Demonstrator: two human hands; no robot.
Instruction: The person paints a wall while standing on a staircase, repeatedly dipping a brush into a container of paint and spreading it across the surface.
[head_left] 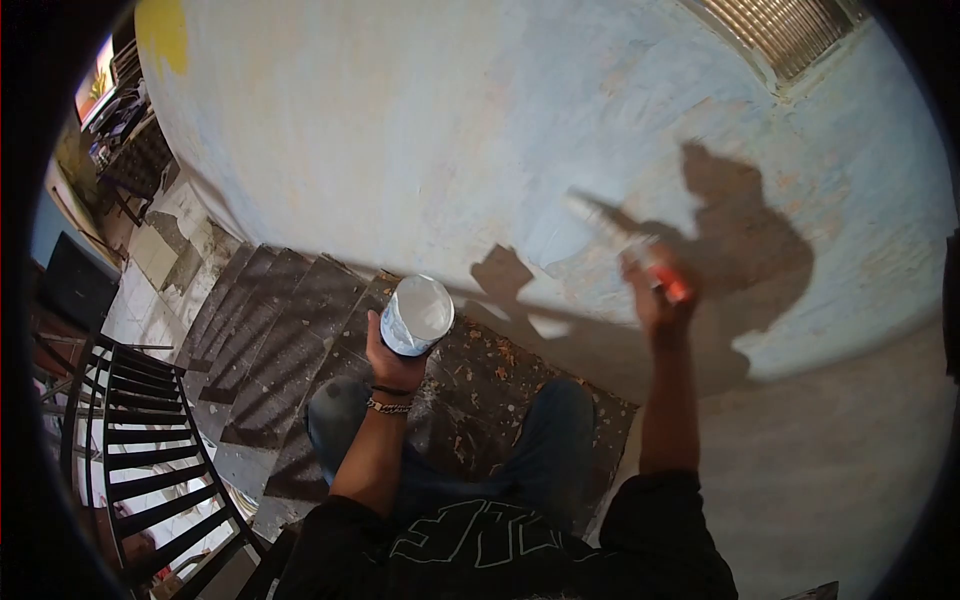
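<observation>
My left hand (388,358) grips a round can of white paint (417,314), held upright at chest height above the stairs. My right hand (658,298) is raised to the wall and holds a paintbrush (634,245) with an orange handle. The brush's white bristle end rests against the pale blue wall (420,130). My arm and the brush cast a dark shadow (740,250) on the wall just to the right.
A worn staircase (290,330) with paint-spattered steps drops away to the left below my knees. A black metal railing (150,440) runs along its left side. A vent grille (780,30) sits high on the wall. Furniture and clutter (120,150) stand far below.
</observation>
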